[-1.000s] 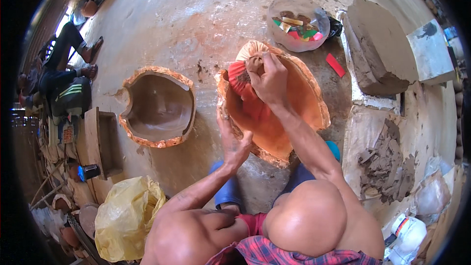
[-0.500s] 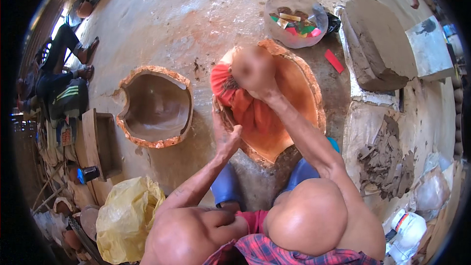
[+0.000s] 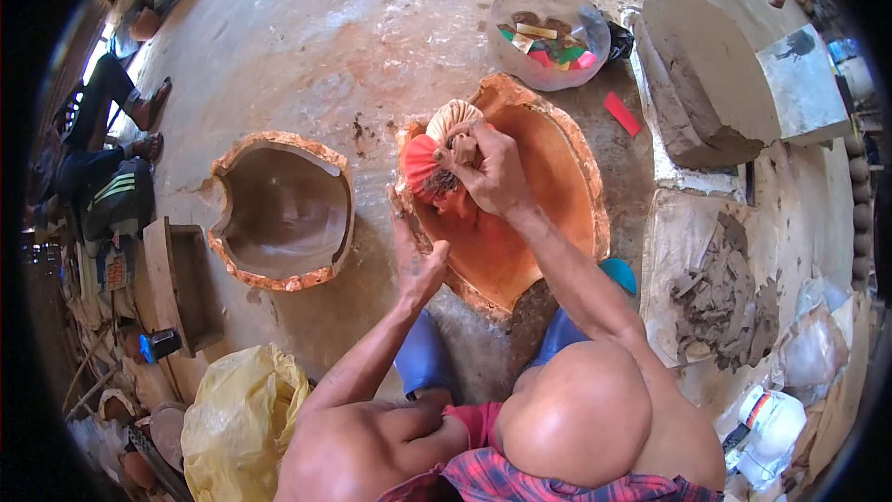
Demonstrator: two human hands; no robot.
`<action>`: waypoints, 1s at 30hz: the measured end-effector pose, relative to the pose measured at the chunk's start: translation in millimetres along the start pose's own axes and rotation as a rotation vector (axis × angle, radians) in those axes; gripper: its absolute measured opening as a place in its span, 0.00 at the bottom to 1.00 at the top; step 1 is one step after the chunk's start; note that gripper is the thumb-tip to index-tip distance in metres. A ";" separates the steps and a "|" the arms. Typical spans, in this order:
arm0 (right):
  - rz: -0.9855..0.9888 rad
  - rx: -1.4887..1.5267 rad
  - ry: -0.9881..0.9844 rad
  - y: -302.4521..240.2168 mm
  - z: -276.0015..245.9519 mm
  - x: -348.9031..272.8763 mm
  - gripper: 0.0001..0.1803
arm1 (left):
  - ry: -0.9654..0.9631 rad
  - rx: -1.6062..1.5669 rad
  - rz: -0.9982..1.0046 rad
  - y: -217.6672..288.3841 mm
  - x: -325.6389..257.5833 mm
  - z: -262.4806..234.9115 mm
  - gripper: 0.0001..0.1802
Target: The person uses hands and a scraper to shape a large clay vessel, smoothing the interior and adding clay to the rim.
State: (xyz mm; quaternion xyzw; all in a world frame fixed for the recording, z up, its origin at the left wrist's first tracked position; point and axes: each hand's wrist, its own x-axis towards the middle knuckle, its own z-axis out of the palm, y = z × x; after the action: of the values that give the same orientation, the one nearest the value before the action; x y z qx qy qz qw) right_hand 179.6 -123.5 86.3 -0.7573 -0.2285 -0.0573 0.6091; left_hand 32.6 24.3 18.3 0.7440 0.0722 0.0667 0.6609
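Head view: the right hand (image 3: pixel 500 172) pinches a cloth bundle (image 3: pixel 422 163) (red, cream). Left hand (image 3: pixel 416 260), thumb spread, touches the orange shell (image 3: pixel 567 177).

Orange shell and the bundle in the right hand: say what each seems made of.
Orange shell: perhaps plaster or fired clay, matte, judging by its rough, chipped rim. Bundle in the right hand: apparently soft, matte cloth, by its gathered folds.

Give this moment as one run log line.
Left hand: against left side of hollow orange rough-rimmed shell | Right hand: pinching gathered red-and-cream cloth bundle | Floor, left: orange-rimmed brown hollow shell
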 end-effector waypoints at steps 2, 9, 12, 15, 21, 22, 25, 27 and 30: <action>0.002 -0.045 0.058 -14.9 -0.1 -4.1 0.13 | 0.003 0.024 0.009 -0.7 -2.3 -3.0 0.66; -0.247 -0.124 0.181 -68.0 -20.0 72.0 0.12 | 0.026 0.045 0.010 -6.4 3.8 -2.9 0.63; -0.366 -0.129 0.197 -81.9 7.0 136.4 0.15 | 0.011 0.185 0.064 5.5 6.5 -7.6 0.62; -0.337 -0.149 0.135 -72.3 54.8 200.0 0.19 | -0.053 0.158 0.046 9.5 6.9 -12.6 0.63; 0.027 -0.506 -0.090 -2.9 181.6 268.8 0.27 | -0.059 0.086 0.036 14.1 11.2 -8.4 0.62; 0.089 -0.552 -0.167 -1.6 202.5 265.1 0.29 | -0.061 -0.009 0.011 13.8 10.8 -15.1 0.63; 0.086 -0.537 -0.322 52.4 217.4 244.1 0.29 | -0.051 -0.159 -0.049 25.0 13.5 4.6 0.64; 0.078 -0.513 -0.457 64.3 213.4 218.5 0.25 | -0.064 -0.321 -0.078 27.2 16.6 7.1 0.64; 0.001 -0.330 -0.551 -7.1 170.1 196.2 0.25 | -0.051 -0.272 -0.134 30.6 24.6 -28.0 0.61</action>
State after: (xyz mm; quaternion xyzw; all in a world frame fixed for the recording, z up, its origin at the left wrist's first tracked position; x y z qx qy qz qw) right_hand 318.5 93.2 121.6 -0.8331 -0.3719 0.1141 0.3931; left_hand 51.9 52.8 52.1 0.6426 0.0954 0.0128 0.7601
